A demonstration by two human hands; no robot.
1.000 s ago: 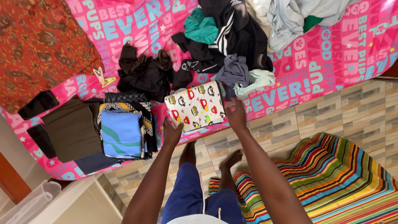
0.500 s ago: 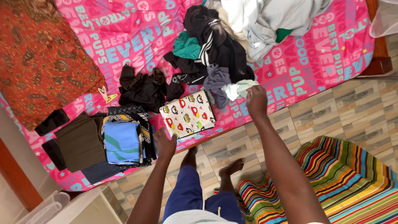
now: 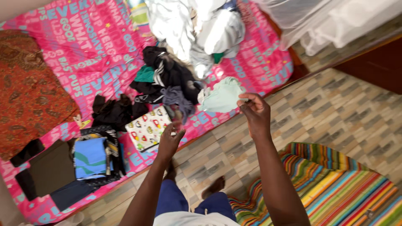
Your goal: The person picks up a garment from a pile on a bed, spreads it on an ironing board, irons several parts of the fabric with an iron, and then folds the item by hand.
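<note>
Head view: I stand at the long edge of the bed (image 3: 268,67), which runs diagonally from lower left to upper right across the frame, its pink lettered sheet ending where the tiled floor (image 3: 335,121) begins. My right hand (image 3: 254,112), just right of centre, has its fingers (image 3: 245,102) pinched on the corner of a pale mint garment (image 3: 222,95), which hangs over the bed's edge beside the tangle of dark clothes (image 3: 167,79). The garment sits to the left of those fingers, touching them, and its far side rests against the grey and black pieces of the heap.

My left hand (image 3: 168,143), lower and left of centre, is spread loose with fingers apart, holding nothing; it hovers just over the bed's edge, at the near corner of a folded white cloth with small coloured prints (image 3: 146,129). Whether it touches that cloth I cannot tell.

Left of it along the edge lie a folded blue piece (image 3: 90,158) on a patterned stack and a dark brown folded piece (image 3: 50,169). A heap of white and grey laundry (image 3: 197,29) fills the upper middle. Open tiles stretch to the right of my arm; a striped rug (image 3: 335,188) covers the lower right, and my bare feet (image 3: 213,188) stand on the tiles near the bed.
</note>
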